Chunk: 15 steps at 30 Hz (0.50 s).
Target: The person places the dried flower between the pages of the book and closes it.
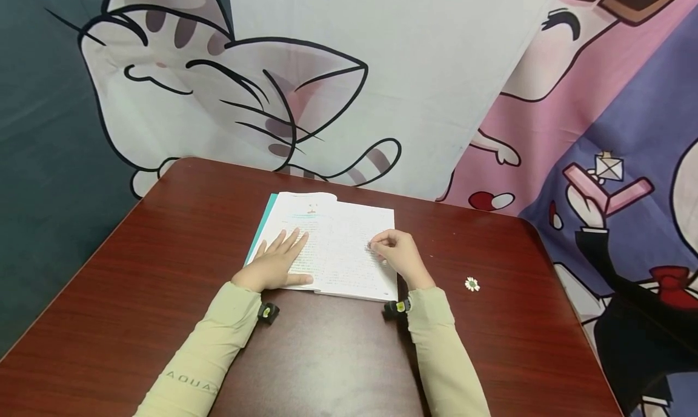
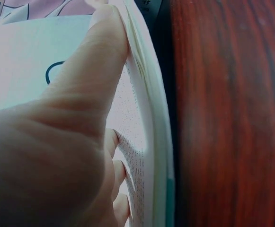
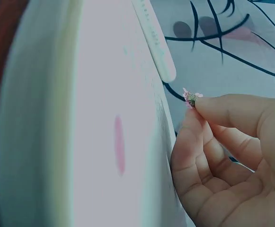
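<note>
An open book (image 1: 357,271) with printed pages and a teal cover edge lies on the table. My left hand (image 1: 272,264) rests on its left page with fingers spread; in the left wrist view the thumb (image 2: 92,71) stretches along the page near the lower edge. Over the right page, my right hand (image 1: 399,254) pinches a small flower (image 3: 191,98) between thumb and forefinger. Its petals look pale pinkish in the right wrist view, with a green base. A white daisy-like flower (image 1: 472,284) lies on the table to the right of the right forearm.
The reddish-brown wooden table (image 1: 322,356) has its far edge against a cartoon-printed cloth (image 1: 425,71). Both wrists carry small black cameras, the left wrist camera (image 1: 268,313) and the right wrist camera (image 1: 396,309), close to the book's near edge.
</note>
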Tool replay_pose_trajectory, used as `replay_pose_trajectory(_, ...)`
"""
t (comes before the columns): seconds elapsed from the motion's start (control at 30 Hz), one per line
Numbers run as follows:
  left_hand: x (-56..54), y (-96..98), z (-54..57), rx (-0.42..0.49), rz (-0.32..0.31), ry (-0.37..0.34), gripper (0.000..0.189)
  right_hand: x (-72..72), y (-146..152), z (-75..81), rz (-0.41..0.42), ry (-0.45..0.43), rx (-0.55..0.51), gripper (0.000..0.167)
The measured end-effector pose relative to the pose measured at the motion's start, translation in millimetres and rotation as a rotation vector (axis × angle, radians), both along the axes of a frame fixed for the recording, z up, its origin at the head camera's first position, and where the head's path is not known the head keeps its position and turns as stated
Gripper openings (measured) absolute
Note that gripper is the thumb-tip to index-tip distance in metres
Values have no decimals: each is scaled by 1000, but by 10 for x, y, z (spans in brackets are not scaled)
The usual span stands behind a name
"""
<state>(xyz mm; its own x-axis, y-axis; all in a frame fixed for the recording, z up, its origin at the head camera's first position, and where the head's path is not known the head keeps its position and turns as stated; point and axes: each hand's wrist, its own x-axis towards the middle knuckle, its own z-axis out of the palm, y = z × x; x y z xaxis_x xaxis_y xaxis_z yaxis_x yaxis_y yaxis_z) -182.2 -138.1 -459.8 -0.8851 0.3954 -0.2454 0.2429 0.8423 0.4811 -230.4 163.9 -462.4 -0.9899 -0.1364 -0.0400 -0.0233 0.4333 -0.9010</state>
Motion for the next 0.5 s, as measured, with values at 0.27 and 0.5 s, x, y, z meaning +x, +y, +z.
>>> replay_pose_trajectory(0.27, 6, -11, 6, 6, 3, 2, 100, -172, -216, 46, 23, -37, 42, 6)
replay_pose_trajectory(0.5, 10, -12, 9, -1, 0, 4, 99, -322, -353, 31, -3, -62, 108, 5)
